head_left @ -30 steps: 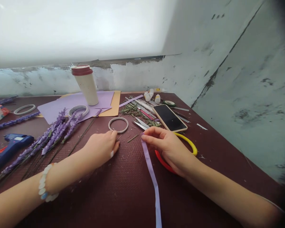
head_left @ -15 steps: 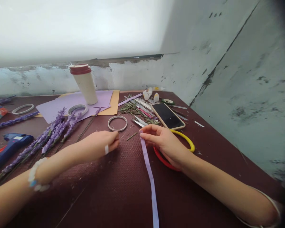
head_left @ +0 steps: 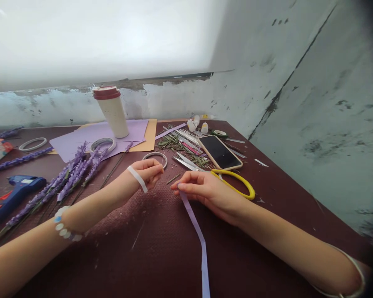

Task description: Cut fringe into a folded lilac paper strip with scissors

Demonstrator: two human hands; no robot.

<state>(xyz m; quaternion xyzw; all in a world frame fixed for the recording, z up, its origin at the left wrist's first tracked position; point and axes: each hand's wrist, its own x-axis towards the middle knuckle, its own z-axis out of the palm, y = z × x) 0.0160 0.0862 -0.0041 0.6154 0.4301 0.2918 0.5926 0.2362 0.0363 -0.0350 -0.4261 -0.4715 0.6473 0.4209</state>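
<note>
My right hand pinches the top end of a long lilac paper strip between thumb and fingers. The strip hangs down toward the table's near edge. To its left, my left hand is closed with the fingertips together. What it holds, perhaps a very thin wire, is too fine to make out. A narrow white strip lies across the back of that hand. Scissors with a yellow handle loop lie beyond my right hand, which partly covers them. Behind my left hand sits a tape roll, partly hidden.
Purple flower stems and a blue glue gun lie at left. A lidded cup stands on lilac paper. A phone, cut stems and small bottles occupy the back right.
My left hand has moved right, nearer my right hand, and turned so more of the white strip shows. My right hand has shifted slightly left and down with the paper strip.
</note>
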